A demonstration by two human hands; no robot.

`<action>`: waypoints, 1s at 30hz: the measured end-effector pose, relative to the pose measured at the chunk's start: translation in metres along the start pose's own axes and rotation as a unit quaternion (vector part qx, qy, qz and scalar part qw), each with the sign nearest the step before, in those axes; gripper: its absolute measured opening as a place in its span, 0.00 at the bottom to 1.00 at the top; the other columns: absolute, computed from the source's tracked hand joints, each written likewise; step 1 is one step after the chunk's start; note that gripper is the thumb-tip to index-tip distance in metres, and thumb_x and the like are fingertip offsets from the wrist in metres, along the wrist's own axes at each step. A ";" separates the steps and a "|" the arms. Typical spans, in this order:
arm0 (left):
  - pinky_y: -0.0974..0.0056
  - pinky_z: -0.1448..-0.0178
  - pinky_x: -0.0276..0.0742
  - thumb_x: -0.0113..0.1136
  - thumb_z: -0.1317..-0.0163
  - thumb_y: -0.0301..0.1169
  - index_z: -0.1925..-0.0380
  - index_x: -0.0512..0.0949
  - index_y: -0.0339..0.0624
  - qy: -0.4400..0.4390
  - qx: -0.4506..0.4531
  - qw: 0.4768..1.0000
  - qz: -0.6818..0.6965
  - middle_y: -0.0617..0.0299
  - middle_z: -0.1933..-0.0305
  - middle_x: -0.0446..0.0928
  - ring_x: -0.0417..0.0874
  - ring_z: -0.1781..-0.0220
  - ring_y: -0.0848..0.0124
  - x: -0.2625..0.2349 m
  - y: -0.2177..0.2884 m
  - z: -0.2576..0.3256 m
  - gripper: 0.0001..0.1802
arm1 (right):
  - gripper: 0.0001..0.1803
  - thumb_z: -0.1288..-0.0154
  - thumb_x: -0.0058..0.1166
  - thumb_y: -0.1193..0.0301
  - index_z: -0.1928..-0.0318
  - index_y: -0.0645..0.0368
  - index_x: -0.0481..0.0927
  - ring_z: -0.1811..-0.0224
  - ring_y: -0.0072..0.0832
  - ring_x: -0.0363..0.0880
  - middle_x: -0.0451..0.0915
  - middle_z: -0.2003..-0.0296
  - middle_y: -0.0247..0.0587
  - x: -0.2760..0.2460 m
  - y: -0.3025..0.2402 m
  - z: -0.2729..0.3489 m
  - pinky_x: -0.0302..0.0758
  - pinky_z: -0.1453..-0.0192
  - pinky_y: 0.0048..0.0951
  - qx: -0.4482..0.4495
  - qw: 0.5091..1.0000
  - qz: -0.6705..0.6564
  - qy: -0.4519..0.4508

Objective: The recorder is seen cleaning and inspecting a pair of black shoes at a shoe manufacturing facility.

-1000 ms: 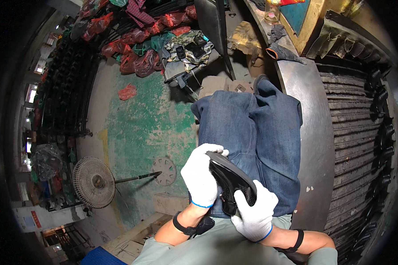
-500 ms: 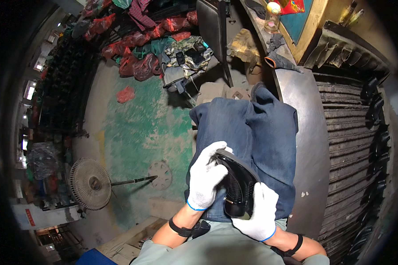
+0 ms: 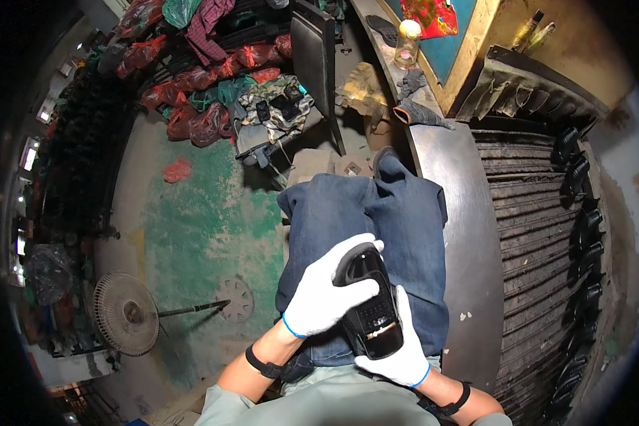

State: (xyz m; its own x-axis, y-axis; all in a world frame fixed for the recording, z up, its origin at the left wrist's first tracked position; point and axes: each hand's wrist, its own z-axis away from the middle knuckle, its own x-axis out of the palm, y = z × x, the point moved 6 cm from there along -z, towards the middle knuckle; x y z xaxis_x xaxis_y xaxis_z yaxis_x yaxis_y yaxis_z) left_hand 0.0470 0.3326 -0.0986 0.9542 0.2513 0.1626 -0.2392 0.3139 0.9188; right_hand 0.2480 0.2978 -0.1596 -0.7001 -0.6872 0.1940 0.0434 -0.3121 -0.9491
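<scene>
A glossy black shoe with a small shiny metal trim is held above my lap, its opening at the far end and its toe toward me. My left hand, in a white knit glove, grips the heel end with its thumb across the upper. My right hand, gloved the same way, cups the toe end from below, its fingers along the shoe's right side. Part of the sole is hidden by my hands. Blue jeans cover my legs beneath it.
A metal-topped bench runs along my right, beside a slatted rack carrying several black shoes. On my left stands a fan. Ahead are a chair with clothes, red bags and a jar.
The shoe has turned from its side so its upper faces up. My left thumb now lies over it, and my right hand has shifted lower around the toe. The view has swung slightly right.
</scene>
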 end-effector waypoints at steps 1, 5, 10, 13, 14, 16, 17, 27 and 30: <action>0.54 0.22 0.82 0.76 0.33 0.21 0.20 0.69 0.33 -0.003 0.002 1.000 0.008 0.46 0.23 0.79 0.85 0.27 0.60 -0.003 -0.002 -0.003 0.43 | 0.82 0.47 0.88 0.63 0.10 0.65 0.34 0.17 0.48 0.72 0.68 0.19 0.63 -0.001 -0.008 -0.003 0.72 0.15 0.45 -0.005 0.998 0.054 0.010; 0.55 0.22 0.81 0.76 0.32 0.22 0.19 0.68 0.33 0.001 0.004 1.000 0.027 0.47 0.22 0.79 0.84 0.26 0.60 -0.004 -0.003 -0.004 0.42 | 0.77 0.47 0.88 0.64 0.10 0.65 0.42 0.18 0.48 0.74 0.70 0.20 0.61 -0.003 0.001 -0.006 0.74 0.17 0.45 -0.037 0.991 0.124 0.019; 0.55 0.18 0.75 0.72 0.25 0.29 0.15 0.63 0.35 0.014 0.055 0.992 -0.109 0.48 0.19 0.76 0.82 0.24 0.61 -0.004 0.000 -0.007 0.43 | 0.69 0.47 0.87 0.66 0.12 0.65 0.54 0.20 0.43 0.75 0.72 0.21 0.56 -0.016 0.007 -0.019 0.71 0.15 0.43 -0.004 0.999 -0.031 0.018; 0.55 0.13 0.68 0.60 0.15 0.39 0.13 0.60 0.37 0.001 0.108 0.993 -0.049 0.50 0.15 0.72 0.76 0.18 0.60 -0.002 -0.001 -0.013 0.39 | 0.62 0.45 0.85 0.71 0.14 0.65 0.62 0.22 0.36 0.76 0.77 0.23 0.48 -0.026 0.010 -0.025 0.71 0.15 0.42 0.074 0.964 -0.250 -0.045; 0.55 0.13 0.68 0.60 0.15 0.39 0.13 0.60 0.37 0.000 0.107 0.993 -0.048 0.50 0.15 0.72 0.76 0.18 0.60 -0.005 -0.003 -0.016 0.39 | 0.61 0.46 0.85 0.72 0.15 0.65 0.63 0.22 0.35 0.77 0.78 0.24 0.47 -0.029 0.016 -0.024 0.71 0.15 0.42 0.116 0.942 -0.304 -0.083; 0.55 0.11 0.63 0.44 0.09 0.48 0.12 0.59 0.38 -0.033 0.081 0.996 0.004 0.51 0.14 0.69 0.71 0.15 0.60 -0.011 -0.010 -0.024 0.36 | 0.58 0.47 0.83 0.75 0.16 0.66 0.65 0.25 0.37 0.81 0.81 0.27 0.49 -0.031 0.020 -0.018 0.75 0.17 0.46 0.145 0.910 -0.382 -0.071; 0.55 0.12 0.65 0.38 0.08 0.52 0.13 0.60 0.36 -0.021 0.067 0.997 0.010 0.51 0.16 0.70 0.73 0.18 0.59 -0.010 -0.012 -0.027 0.38 | 0.57 0.46 0.81 0.76 0.17 0.66 0.66 0.26 0.40 0.82 0.81 0.28 0.51 -0.030 0.017 -0.019 0.77 0.18 0.48 0.169 0.873 -0.450 -0.078; 0.57 0.24 0.77 0.30 0.07 0.55 0.28 0.78 0.34 0.059 0.013 0.994 0.094 0.53 0.31 0.83 0.84 0.33 0.63 -0.008 -0.030 -0.054 0.39 | 0.50 0.40 0.68 0.68 0.20 0.77 0.65 0.30 0.64 0.83 0.79 0.31 0.74 -0.015 0.026 -0.026 0.79 0.21 0.59 0.191 0.741 -0.621 -0.171; 0.57 0.30 0.81 0.30 0.07 0.57 0.33 0.83 0.35 0.058 0.061 0.996 -0.016 0.55 0.38 0.87 0.87 0.40 0.64 -0.010 -0.027 -0.064 0.40 | 0.51 0.40 0.69 0.67 0.19 0.77 0.65 0.31 0.64 0.84 0.79 0.31 0.75 -0.013 0.029 -0.024 0.78 0.21 0.60 0.190 0.737 -0.619 -0.193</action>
State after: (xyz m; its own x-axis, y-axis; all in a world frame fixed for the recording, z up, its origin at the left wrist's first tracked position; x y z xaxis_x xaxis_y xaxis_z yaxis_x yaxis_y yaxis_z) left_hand 0.0323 0.3806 -0.1478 0.9321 0.3491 0.0964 -0.1789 0.2123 0.9607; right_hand 0.2410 0.3137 -0.1959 -0.1201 0.1666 0.9787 -0.2106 -0.9677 0.1389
